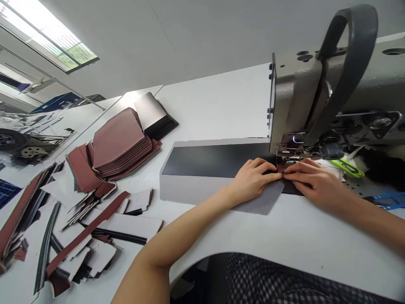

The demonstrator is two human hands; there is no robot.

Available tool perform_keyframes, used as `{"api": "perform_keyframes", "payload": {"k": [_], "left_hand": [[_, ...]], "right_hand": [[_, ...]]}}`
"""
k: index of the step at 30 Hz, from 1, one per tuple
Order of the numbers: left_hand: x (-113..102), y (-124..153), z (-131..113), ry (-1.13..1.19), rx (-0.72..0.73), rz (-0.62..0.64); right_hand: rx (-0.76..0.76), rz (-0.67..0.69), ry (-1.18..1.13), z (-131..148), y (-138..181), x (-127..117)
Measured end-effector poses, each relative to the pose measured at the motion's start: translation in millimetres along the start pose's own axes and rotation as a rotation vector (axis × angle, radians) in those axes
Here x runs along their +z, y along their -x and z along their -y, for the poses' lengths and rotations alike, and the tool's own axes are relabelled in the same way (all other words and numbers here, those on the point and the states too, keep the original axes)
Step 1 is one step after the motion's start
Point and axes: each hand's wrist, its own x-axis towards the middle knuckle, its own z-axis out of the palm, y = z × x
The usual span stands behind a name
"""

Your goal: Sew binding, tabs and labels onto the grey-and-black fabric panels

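Observation:
A grey textured fabric piece (193,188) with a black leather-like panel (215,160) on it lies on the table, its right end at the sewing machine's presser foot (280,159). My left hand (253,179) rests over this fabric, thumb and fingertips closed on its edge just in front of the foot. My right hand (311,177) meets it from the other side, fingers pinched on a small dark piece (292,188) that is partly covered by the hand. Between the fingertips, the exact grip is hidden. The sewing machine (294,93) stands over both hands.
Left on the white table (218,101) are a stack of maroon panels (118,139), a dark stack (152,112) and many scattered offcuts (91,236). Green snips (348,168) and a blue-handled tool (389,199) lie right of the machine. The table's front edge curves around my lap.

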Motion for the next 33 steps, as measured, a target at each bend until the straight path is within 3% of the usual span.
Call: {"api": "perform_keyframes", "payload": {"k": [6,11,15,23,33], "left_hand": [[-10.8,-1.8,-16.8,0.049,-0.063,-0.046],[-14.5,-10.5,-43.1,-0.082,-0.165,0.107],[-10.0,-19.0,-57.3,-0.173,-0.195,0.185],[-5.4,-15.8,-51.5,-0.039,-0.422,0.005],[-0.3,-6.9,-43.2,0.175,-0.447,-0.122]], "right_hand": [[-0.187,0.056,-0.017,-1.3,-7.1,-1.4],[-0.37,0.132,0.118,1.2,-15.8,-9.2],[-0.403,0.17,0.119,-3.1,-19.4,-11.3],[0.036,0.03,-0.01,10.7,-8.0,6.6],[0.383,0.127,-0.013,26.8,-29.4,6.5]]}}
